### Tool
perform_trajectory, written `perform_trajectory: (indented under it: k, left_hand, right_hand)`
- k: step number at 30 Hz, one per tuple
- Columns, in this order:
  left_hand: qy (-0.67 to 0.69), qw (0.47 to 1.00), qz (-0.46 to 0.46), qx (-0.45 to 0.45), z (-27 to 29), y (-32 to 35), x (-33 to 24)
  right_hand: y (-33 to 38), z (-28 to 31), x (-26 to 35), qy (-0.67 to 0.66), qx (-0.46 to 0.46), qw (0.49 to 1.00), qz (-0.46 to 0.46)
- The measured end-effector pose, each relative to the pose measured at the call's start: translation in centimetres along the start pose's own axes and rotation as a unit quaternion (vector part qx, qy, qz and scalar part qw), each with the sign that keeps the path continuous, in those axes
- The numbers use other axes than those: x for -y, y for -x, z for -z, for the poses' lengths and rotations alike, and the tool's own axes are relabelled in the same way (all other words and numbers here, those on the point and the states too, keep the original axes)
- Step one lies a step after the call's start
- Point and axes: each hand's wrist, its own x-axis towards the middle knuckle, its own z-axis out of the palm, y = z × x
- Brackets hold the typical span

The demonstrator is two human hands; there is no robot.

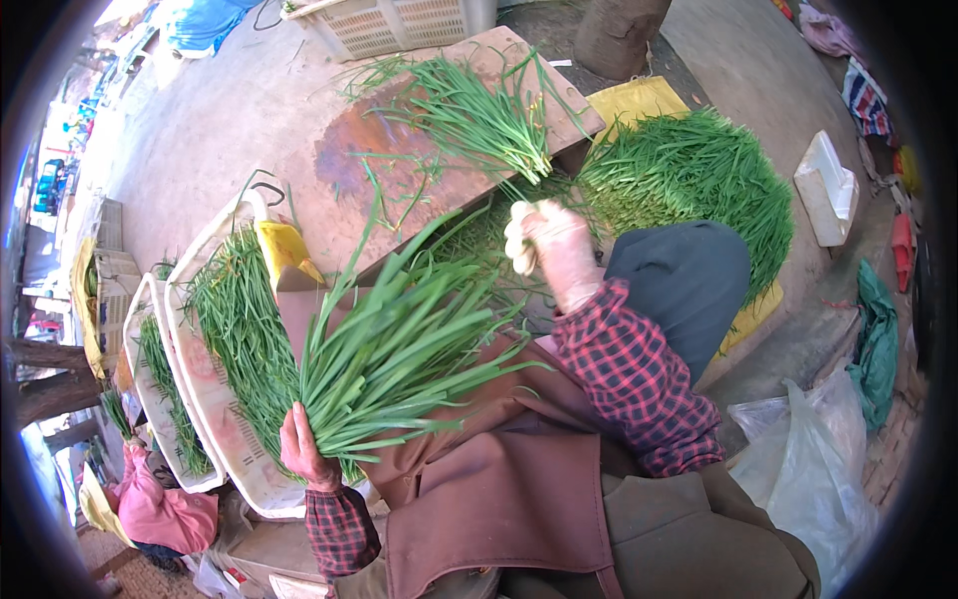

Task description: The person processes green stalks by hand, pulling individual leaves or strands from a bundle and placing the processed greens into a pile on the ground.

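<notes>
My left hand (307, 449) grips a bunch of garlic chives (399, 344) at its lower end, and the long green leaves fan out over my brown apron (499, 489). In a pale glove, my right hand (551, 248) is raised by the board's near edge, its fingers curled in; whether anything is in them I cannot make out. Just beyond it, a loose bundle of chives (479, 115) lies on a low wooden board (319, 215), the pale stem ends toward me. Scattered leaves and a wet brown stain mark the board.
A big heap of chives (699, 180) rests on yellow sheeting (639, 97) at right. White crates (215, 419) with chives stand at left, another crate (394, 28) behind the board. Around are a tree trunk (621, 35), a foam box (826, 190), plastic bags (813, 469) and a person in pink (165, 504).
</notes>
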Motion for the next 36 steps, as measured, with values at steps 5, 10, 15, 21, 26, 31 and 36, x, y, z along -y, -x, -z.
perform_trajectory:
  k: [5,10,15,21,26,31,36]
  left_hand:
    - [0.052,0.997,0.050,0.004,0.1,-0.5,0.2]
    - [0.039,0.998,0.024,-0.037,0.1,-1.5,0.4]
    - [0.047,0.998,0.038,-0.035,0.2,-1.6,0.1]
    - [0.040,0.998,0.038,-0.023,0.3,-1.8,-0.5]
    - [0.080,0.996,0.046,-0.012,0.7,-2.3,-0.9]
    - [0.253,0.939,0.226,0.055,1.0,-4.2,-1.3]
    - [0.498,0.659,0.499,0.263,3.5,-9.5,-6.4]
  right_hand:
    - [-0.2,2.2,1.8,0.162,-0.009,0.985,0.055]
    - [-0.2,3.2,1.1,0.219,0.062,0.973,0.029]
    - [-0.3,3.2,-2.1,0.242,0.188,0.952,-0.020]
    - [1.1,0.2,-1.1,0.184,0.213,0.957,-0.075]
    - [0.0,0.8,-1.7,0.048,0.073,0.996,0.027]
    - [-2.7,4.5,-3.5,0.021,-0.005,1.000,-0.016]
    - [-2.0,4.0,-3.9,0.108,0.010,0.993,-0.043]
